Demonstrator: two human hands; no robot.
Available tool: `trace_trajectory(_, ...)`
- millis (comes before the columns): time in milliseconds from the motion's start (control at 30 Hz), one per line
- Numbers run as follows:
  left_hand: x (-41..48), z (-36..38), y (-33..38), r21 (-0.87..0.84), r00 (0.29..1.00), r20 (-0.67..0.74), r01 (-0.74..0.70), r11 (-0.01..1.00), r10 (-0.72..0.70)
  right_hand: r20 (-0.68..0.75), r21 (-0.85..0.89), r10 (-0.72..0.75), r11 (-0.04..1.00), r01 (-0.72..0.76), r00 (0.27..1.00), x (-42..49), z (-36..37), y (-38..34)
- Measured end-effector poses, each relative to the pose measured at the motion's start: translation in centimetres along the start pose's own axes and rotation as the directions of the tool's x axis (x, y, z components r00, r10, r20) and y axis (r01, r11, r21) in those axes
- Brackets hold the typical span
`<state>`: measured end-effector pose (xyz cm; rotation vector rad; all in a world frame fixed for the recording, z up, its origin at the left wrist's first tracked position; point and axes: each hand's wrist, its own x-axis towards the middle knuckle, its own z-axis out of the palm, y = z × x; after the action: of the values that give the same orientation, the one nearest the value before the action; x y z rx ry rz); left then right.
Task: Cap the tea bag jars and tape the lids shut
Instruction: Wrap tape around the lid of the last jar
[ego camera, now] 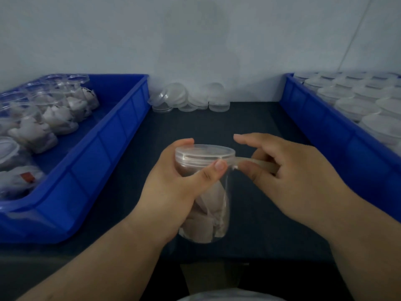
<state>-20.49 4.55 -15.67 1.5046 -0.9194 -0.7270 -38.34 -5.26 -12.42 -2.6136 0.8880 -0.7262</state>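
Tea bag jar, where is it?

— In the middle, over the dark table, between two blue trays. I cannot tell whether its base touches the table. White bags fill its lower half.

Is it capped?

— Yes, a clear lid sits on its mouth.

And the hands?

— The left hand is wrapped round the jar's upper part. Its thumb presses at the lid's rim, where one end of a strip of tape meets it. The right hand pinches the tape's other end, and the strip runs straight from the rim to those fingers. Its forefinger points out just above the lid.

What lies around?

— The left tray holds jars with white bags inside. The right tray holds rows of lidded jars, too blurred to tell their contents. Loose lids lean against the wall at the table's far edge.
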Motion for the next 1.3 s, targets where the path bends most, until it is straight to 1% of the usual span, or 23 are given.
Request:
trace_trajectory(67, 0.1, -0.1, 0.0, 0.006, 0.999, -0.038, 0.012, 1.0, -0.012, -0.006, 0.161, 0.035, 0.986, -0.034, 0.999, 0.2, -0.6, 0.5)
trace_trajectory(100, 0.2, -0.2, 0.0, 0.001, 0.999, -0.05, 0.019, 1.0, -0.019, -0.03, 0.209, 0.036, 0.977, -0.029, 0.999, 0.2, -0.9, 0.7)
trace_trajectory(167, 0.4, -0.2, -0.1, -0.019, 0.997, -0.074, 0.028, 0.999, -0.03, -0.074, 0.239, 0.015, 0.971, 0.003, 0.997, 0.3, -1.6, 0.8)
trace_trajectory(300, 0.4, 0.1, 0.0, -0.071, 0.996, -0.086, 0.023, 0.997, -0.03, -0.107, 0.156, -0.019, 0.987, 0.035, 0.994, 0.4, -1.9, 0.6)
trace_trajectory(400, 0.2, 0.4, 0.0, -0.17, 0.997, -0.067, 0.02, 0.985, -0.031, -0.11, 0.117, -0.023, 0.992, 0.035, 0.994, 0.7, -1.5, 0.4)
trace_trajectory(467, 0.0, 0.3, 0.1, -0.226, 0.999, -0.021, 0.023, 0.974, -0.028, -0.115, 0.099, -0.018, 0.995, 0.029, 0.993, 0.9, -1.3, 0.3)
trace_trajectory(567, -0.2, 0.2, 0.2, -0.264, 1.0, 0.022, 0.002, 0.965, 0.004, -0.144, 0.074, -0.01, 0.997, 0.021, 0.989, 1.1, -1.1, 0.2)
trace_trajectory(633, -0.3, 0.1, 0.4, -0.284, 0.998, 0.06, 0.016, 0.959, 0.001, -0.154, 0.072, -0.005, 0.997, 0.016, 0.988, 1.0, -0.8, 0.1)
trace_trajectory(733, -0.4, -0.2, 0.3, -0.304, 0.982, 0.188, 0.049, 0.951, 0.01, -0.15, 0.049, -0.018, 0.998, 0.026, 0.988, 0.9, -0.4, -0.2)
trace_trajectory(833, -0.5, -0.4, 0.2, -0.325, 0.98, 0.198, 0.073, 0.943, -0.008, -0.155, -0.019, -0.037, 0.999, 0.034, 0.987, 0.6, -0.2, -0.4)
trace_trajectory(933, -0.3, -0.6, 0.4, -0.261, 0.981, 0.195, 0.059, 0.964, -0.008, -0.195, -0.091, -0.052, 0.995, 0.035, 0.979, 0.4, -0.4, -0.6)
trace_trajectory(1033, -0.1, -0.8, 0.5, -0.179, 0.984, 0.178, 0.024, 0.983, 0.009, -0.207, -0.125, -0.065, 0.991, 0.039, 0.976, 0.2, -0.4, -0.9)
trace_trajectory(1100, -0.1, -0.8, 0.3, -0.153, 0.989, 0.146, 0.004, 0.988, 0.019, -0.206, -0.138, -0.071, 0.99, 0.043, 0.976, 0.0, -0.4, -1.1)
trace_trajectory(1200, -0.1, -0.5, 0.1, -0.032, 0.994, 0.099, -0.048, 0.998, 0.051, -0.189, -0.186, -0.092, 0.981, 0.056, 0.978, 0.0, -0.3, -1.5)
trace_trajectory(1300, 0.0, -0.4, -0.4, -0.011, 0.999, 0.005, -0.05, 0.999, 0.05, -0.152, -0.172, -0.1, 0.982, 0.073, 0.983, 0.0, -0.4, -1.6)
